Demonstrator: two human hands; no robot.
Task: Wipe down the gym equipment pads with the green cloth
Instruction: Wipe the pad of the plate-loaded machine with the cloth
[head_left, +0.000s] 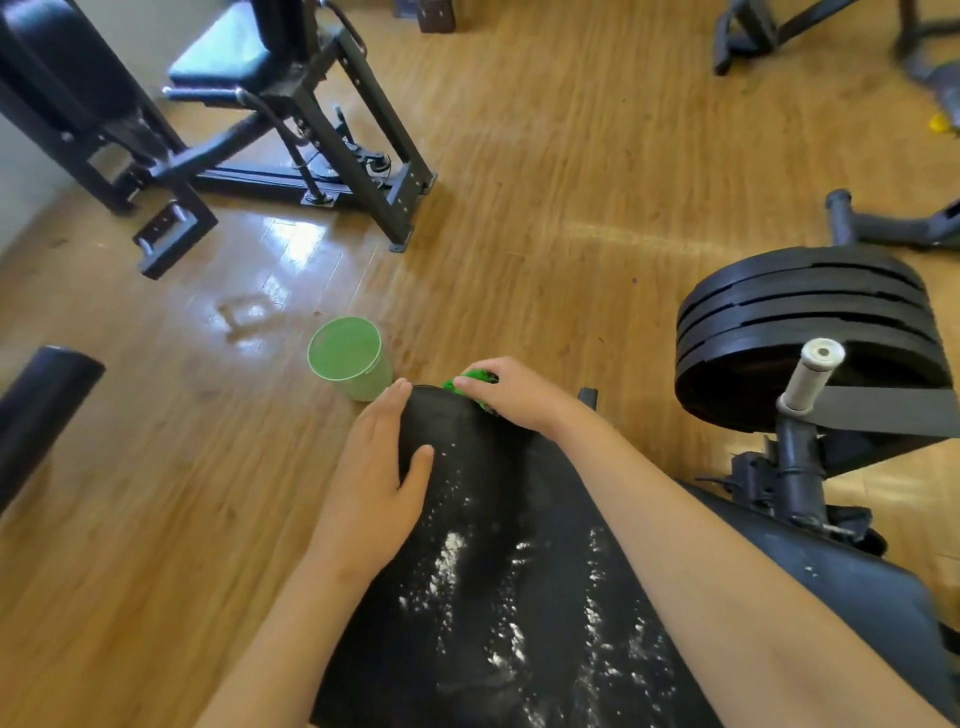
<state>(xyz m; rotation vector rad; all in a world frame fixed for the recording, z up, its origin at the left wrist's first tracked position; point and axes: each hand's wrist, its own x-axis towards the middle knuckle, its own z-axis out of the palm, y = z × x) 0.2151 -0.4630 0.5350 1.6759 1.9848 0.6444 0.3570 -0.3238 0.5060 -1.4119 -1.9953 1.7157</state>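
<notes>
A long black pad (498, 571) runs from the bottom of the head view up to its rounded far end, speckled with white powder along its near half. My right hand (506, 392) presses the green cloth (470, 379) onto the pad's far end, fingers curled over it; only a small part of the cloth shows. My left hand (382, 467) rests flat on the pad's left edge, fingers straight, thumb on top.
A green plastic cup (349, 358) stands on the wooden floor just beyond the pad's left corner, near a wet patch (249, 317). Stacked black weight plates (810, 332) and a white-gripped handle (813, 374) sit to the right. A black seat machine (270, 104) stands far left.
</notes>
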